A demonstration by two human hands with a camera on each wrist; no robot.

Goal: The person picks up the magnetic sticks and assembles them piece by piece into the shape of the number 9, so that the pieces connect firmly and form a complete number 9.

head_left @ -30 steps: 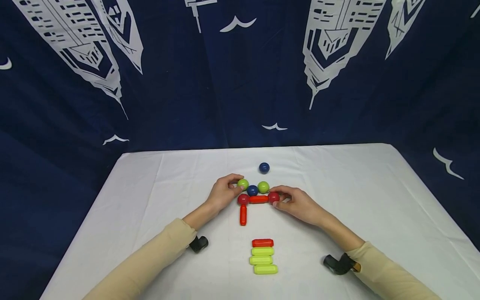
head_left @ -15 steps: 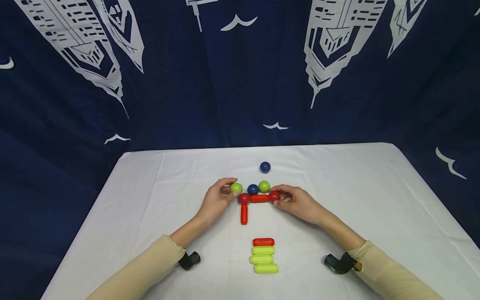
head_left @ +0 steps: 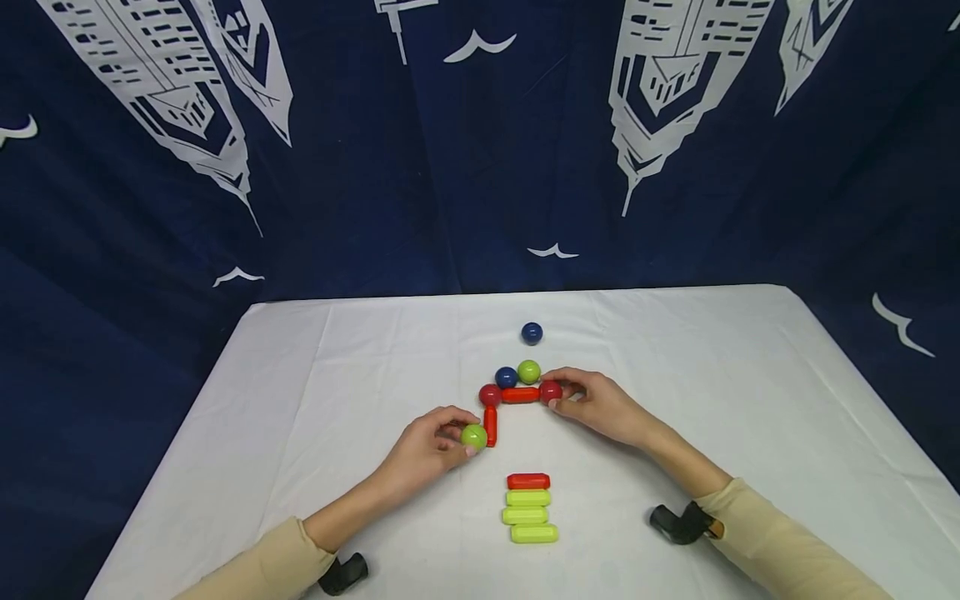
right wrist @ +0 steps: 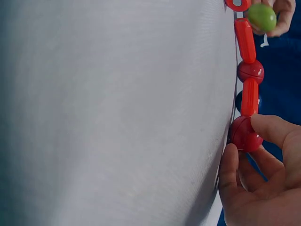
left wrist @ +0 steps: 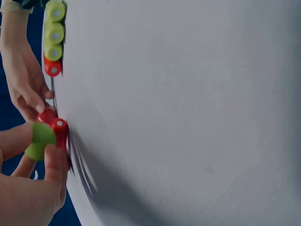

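Observation:
My left hand (head_left: pixel 429 454) pinches a green ball (head_left: pixel 473 436) between thumb and fingers, beside the near end of an upright-running red rod (head_left: pixel 491 427). That rod joins a red ball (head_left: pixel 490 395) at the corner of an L shape. A second red rod (head_left: pixel 520 395) runs right from this corner to another red ball (head_left: pixel 551 392). My right hand (head_left: pixel 603 408) pinches that right-hand red ball, as the ball (right wrist: pixel 245 134) in the right wrist view shows. Behind the crosswise rod sit a blue ball (head_left: pixel 506 377) and a green ball (head_left: pixel 529 372).
A further blue ball (head_left: pixel 532 333) lies alone at the back. Nearer the front, a loose red rod (head_left: pixel 528 481) and several yellow-green rods (head_left: pixel 527 516) lie stacked in a column on the white tablecloth (head_left: pixel 660 342). A dark blue patterned cloth (head_left: pixel 360 183) hangs behind the table.
My left hand has taken the green ball away from beside the blue ball, moving it left and then toward the front. The right hand stays on its red ball.

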